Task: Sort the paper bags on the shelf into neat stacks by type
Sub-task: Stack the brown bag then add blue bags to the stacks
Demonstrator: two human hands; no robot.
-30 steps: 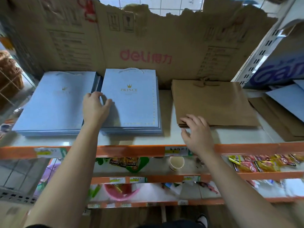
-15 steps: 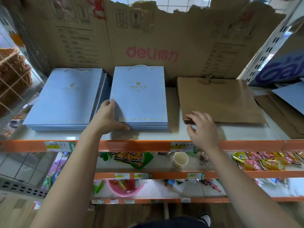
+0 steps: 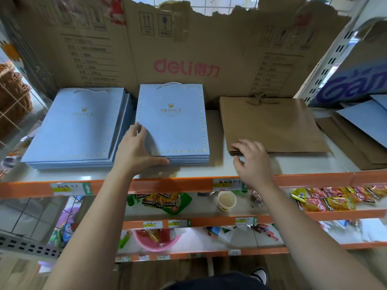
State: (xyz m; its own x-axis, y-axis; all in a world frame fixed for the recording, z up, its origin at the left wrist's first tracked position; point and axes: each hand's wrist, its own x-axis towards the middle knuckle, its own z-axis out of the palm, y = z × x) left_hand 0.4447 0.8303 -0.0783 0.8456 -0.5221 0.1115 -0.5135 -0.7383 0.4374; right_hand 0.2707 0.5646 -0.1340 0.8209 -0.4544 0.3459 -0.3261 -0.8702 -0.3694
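Behind the brown bags (image 3: 272, 124), printed cardboard (image 3: 188, 49) stands.

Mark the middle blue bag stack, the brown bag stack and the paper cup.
middle blue bag stack (image 3: 173, 130): head view, top bag's face below the logo.
brown bag stack (image 3: 272, 126): head view, middle of top bag.
paper cup (image 3: 227, 199): head view, its open mouth.
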